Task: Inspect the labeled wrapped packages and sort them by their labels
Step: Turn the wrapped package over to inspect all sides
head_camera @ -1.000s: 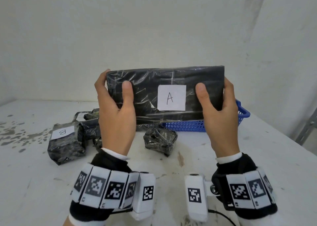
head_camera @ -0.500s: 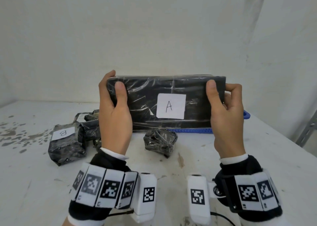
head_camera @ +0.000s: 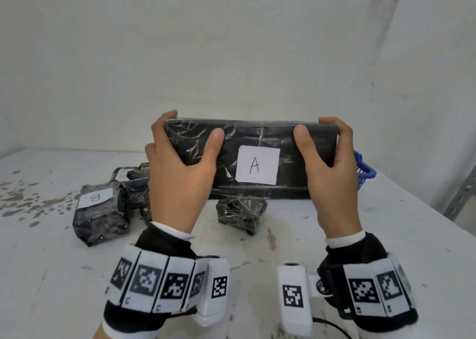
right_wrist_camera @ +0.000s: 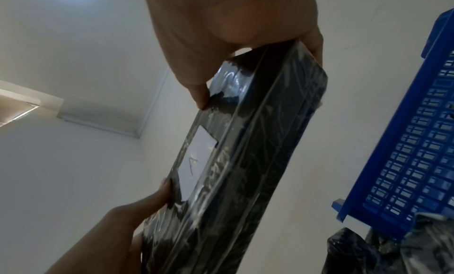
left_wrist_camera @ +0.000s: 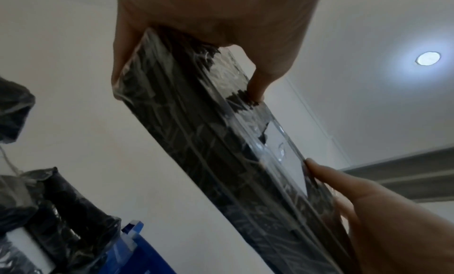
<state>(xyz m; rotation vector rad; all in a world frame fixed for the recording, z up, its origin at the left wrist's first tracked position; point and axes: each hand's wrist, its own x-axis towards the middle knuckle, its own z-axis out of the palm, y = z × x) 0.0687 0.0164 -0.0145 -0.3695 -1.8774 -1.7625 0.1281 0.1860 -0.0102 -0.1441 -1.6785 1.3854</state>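
A long flat black wrapped package (head_camera: 257,135) with a white label reading A (head_camera: 257,165) is held upright above the table, label towards me. My left hand (head_camera: 180,168) grips its left end, thumb on the front, fingers behind. My right hand (head_camera: 329,166) grips the right end the same way. The wrist views show the package (left_wrist_camera: 221,152) (right_wrist_camera: 245,161) edge-on between both hands. A smaller black package labelled B (head_camera: 98,210) lies on the table at the left. Another small black package (head_camera: 242,213) sits below the held one.
A blue plastic basket (head_camera: 364,171) stands behind my right hand at the back right. More black wrapped packages (head_camera: 134,186) are piled behind the B package. The white table (head_camera: 334,235) is stained at the left; a wall rises close behind.
Both hands have slid along the package: the thumbs sit nearer the label and higher up. The package has dropped a little and now hides most of the blue basket.
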